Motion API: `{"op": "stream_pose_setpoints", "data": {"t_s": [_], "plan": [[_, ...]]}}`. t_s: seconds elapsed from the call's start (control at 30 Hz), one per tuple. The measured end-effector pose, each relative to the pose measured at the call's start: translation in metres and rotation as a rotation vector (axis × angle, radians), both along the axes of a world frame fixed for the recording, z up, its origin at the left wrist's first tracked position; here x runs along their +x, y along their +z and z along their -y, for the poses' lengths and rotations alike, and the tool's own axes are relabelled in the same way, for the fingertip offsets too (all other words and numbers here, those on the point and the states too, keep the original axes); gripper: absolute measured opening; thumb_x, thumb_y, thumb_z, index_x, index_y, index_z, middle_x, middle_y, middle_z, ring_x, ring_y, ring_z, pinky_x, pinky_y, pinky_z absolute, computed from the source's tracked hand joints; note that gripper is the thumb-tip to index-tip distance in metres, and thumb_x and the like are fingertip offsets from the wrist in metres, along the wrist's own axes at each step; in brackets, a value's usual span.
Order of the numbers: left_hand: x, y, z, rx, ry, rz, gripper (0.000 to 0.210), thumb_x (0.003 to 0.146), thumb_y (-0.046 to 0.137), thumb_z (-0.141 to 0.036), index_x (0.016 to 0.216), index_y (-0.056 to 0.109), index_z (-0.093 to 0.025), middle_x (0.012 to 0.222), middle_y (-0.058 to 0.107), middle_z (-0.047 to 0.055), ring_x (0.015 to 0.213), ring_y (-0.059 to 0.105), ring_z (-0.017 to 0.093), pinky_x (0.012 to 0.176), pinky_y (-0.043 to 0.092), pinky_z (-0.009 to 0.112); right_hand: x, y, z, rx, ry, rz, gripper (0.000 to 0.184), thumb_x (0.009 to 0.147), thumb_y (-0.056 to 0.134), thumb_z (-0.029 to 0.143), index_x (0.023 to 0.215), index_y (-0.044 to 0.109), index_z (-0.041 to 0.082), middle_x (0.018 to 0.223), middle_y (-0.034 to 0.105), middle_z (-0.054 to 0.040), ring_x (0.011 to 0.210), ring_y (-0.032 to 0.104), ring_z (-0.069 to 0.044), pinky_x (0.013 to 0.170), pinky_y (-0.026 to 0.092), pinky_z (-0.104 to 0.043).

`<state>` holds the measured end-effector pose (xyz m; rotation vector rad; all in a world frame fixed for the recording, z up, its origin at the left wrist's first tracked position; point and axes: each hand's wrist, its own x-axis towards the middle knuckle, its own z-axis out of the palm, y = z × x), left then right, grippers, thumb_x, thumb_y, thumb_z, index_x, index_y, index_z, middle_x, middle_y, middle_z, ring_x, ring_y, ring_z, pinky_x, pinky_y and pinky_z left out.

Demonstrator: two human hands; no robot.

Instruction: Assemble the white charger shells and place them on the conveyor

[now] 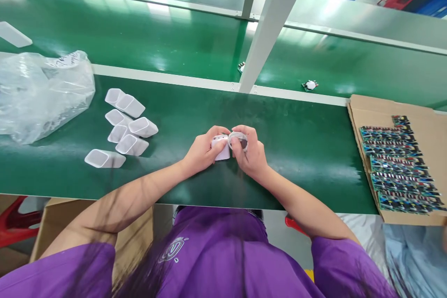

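Note:
In the middle of the green bench, my left hand (201, 151) is closed around a white plastic housing (221, 152) with small dark holes near its top edge. My right hand (253, 154) pinches a whitish ring-shaped piece (233, 136), its thumb in the opening; what exactly it is I cannot tell. The ring and the housing are side by side, close together or touching. To the left of my hands lie several hollow white plastic housings (131, 145), with their open ends showing. One more housing (104, 159) lies a little nearer to me.
A clear plastic bag (45, 98) lies at the left. At the right, a cardboard sheet (426, 125) bears rows of small circuit boards (401, 167). A metal post (268, 23) rises behind the bench. On the green surface beyond are a small component (310, 85) and another white housing (14, 35).

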<state>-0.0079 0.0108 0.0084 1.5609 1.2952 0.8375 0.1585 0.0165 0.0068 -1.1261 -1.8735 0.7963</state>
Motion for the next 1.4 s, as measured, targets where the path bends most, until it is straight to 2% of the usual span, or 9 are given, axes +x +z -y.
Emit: {"op": "stream_pose_setpoints", "data": {"t_s": [0.13,0.43,0.63,0.83,0.93,1.13,1.27,1.4], "plan": [[0.001,0.001,0.004,0.183,0.001,-0.066,0.023,0.084,0.049,-0.031,0.103,0.054,-0.019,0.08,0.067,-0.001,0.062,0.06,0.012,0.06,0.046,0.023,0.0,-0.003,0.003,-0.02,-0.01,-0.053,0.02,0.097,0.042,0.036,0.114,0.043,0.025,0.081,0.065,0.0011,0.061,0.062,-0.011,0.056,0.05,-0.024],[0.005,-0.007,0.014,0.455,0.04,-0.126,0.014,0.085,0.046,-0.023,0.098,0.048,-0.02,0.077,0.063,0.0,0.062,0.058,0.013,0.059,0.046,0.026,-0.002,-0.008,0.012,0.032,-0.025,-0.13,0.019,0.1,0.041,0.036,0.115,0.041,0.024,0.067,0.059,0.0047,0.052,0.058,-0.01,0.049,0.049,-0.023],[0.009,-0.008,0.018,0.559,0.034,-0.137,0.011,0.088,0.046,-0.025,0.098,0.048,-0.021,0.083,0.062,0.001,0.07,0.06,0.013,0.062,0.047,0.025,-0.001,-0.012,0.016,0.165,-0.014,-0.098,0.019,0.099,0.042,0.03,0.118,0.039,0.026,0.076,0.064,0.0013,0.058,0.064,-0.013,0.051,0.053,-0.025],[0.01,-0.011,0.02,0.633,0.078,-0.222,0.012,0.091,0.044,-0.026,0.102,0.049,-0.022,0.084,0.059,0.001,0.068,0.057,0.012,0.06,0.046,0.024,-0.006,-0.013,0.016,0.288,-0.096,0.05,0.016,0.098,0.041,0.03,0.113,0.044,0.025,0.089,0.068,-0.0053,0.067,0.068,-0.016,0.059,0.057,-0.03],[0.009,-0.015,0.016,0.594,0.075,-0.222,0.014,0.09,0.045,-0.027,0.101,0.05,-0.021,0.085,0.06,0.002,0.071,0.058,0.013,0.063,0.048,0.026,-0.009,-0.011,0.011,0.28,-0.098,0.071,0.015,0.098,0.041,0.031,0.111,0.045,0.025,0.09,0.068,-0.0055,0.068,0.068,-0.016,0.06,0.056,-0.029],[0.004,-0.012,0.009,0.324,0.084,-0.01,0.023,0.089,0.046,-0.041,0.098,0.048,-0.02,0.08,0.062,0.001,0.064,0.056,0.012,0.059,0.045,0.025,-0.009,-0.004,0.006,-0.059,-0.056,-0.197,0.023,0.099,0.04,0.042,0.114,0.042,0.024,0.083,0.065,-0.0002,0.058,0.061,-0.011,0.056,0.052,-0.026],[0.003,-0.007,0.01,0.135,0.073,0.097,0.031,0.088,0.047,-0.049,0.099,0.048,-0.02,0.08,0.064,0.001,0.064,0.059,0.013,0.057,0.046,0.025,-0.009,-0.001,0.006,-0.093,-0.044,-0.235,0.024,0.099,0.041,0.044,0.113,0.042,0.024,0.074,0.062,0.0031,0.054,0.058,-0.01,0.055,0.05,-0.026],[0.003,-0.004,0.009,0.04,0.067,0.119,0.027,0.088,0.047,-0.045,0.098,0.048,-0.02,0.081,0.065,0.001,0.065,0.061,0.013,0.057,0.047,0.025,-0.008,-0.001,0.007,-0.072,-0.048,-0.205,0.025,0.099,0.04,0.045,0.113,0.042,0.025,0.079,0.063,0.0017,0.06,0.061,-0.011,0.057,0.051,-0.026]]}}
